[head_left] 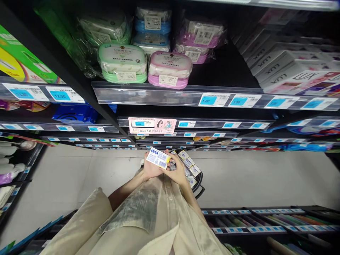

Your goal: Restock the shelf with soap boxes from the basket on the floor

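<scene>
Held between my two hands, low in front of my body, is a small white box (157, 158) with blue print, a barcode and a yellow end. My left hand (151, 171) supports it from below and at its left side, palm up; most of those fingers are hidden behind the box. At the right end, my right hand (177, 172) grips it with thumb and fingers. Just beyond my right hand, a black basket (201, 186) on the floor holds several similar white-and-yellow boxes (189, 162), partly covered by my arm.
Ahead, a black shelf with a clear price rail (148, 97) carries green, blue and pink soap cases (170, 69). LUX boxes (289, 69) are stacked at the right. Other shelving (247, 219) stands behind me at lower right, and more at the left. Pale floor (239, 177) lies between.
</scene>
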`<state>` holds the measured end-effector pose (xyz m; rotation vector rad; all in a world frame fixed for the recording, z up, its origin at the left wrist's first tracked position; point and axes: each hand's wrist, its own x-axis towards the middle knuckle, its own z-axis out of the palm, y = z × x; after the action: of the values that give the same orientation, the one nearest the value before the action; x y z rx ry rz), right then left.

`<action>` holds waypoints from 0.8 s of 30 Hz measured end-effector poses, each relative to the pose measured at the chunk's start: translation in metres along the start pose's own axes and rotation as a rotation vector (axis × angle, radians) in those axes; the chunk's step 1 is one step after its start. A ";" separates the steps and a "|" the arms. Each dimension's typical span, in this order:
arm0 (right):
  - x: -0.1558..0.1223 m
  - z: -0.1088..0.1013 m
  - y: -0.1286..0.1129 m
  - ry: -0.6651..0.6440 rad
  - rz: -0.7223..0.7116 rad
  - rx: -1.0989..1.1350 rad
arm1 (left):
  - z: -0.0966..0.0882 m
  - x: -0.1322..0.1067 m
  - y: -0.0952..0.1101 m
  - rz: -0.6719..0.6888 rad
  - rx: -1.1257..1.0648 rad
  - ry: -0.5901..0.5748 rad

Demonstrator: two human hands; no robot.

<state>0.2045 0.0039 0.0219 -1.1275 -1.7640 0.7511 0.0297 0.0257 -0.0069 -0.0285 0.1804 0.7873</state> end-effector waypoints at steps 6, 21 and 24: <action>0.004 0.001 0.000 -0.009 -0.005 0.009 | -0.002 0.000 0.001 0.015 0.000 0.023; 0.000 -0.001 0.008 -0.019 -0.011 -0.018 | 0.006 0.004 0.001 0.009 -0.041 0.136; 0.000 -0.002 0.009 -0.016 -0.010 -0.014 | 0.005 0.005 0.001 0.000 -0.030 0.144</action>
<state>0.2097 0.0077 0.0148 -1.1240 -1.7893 0.7445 0.0333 0.0304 -0.0025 -0.1136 0.3051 0.7879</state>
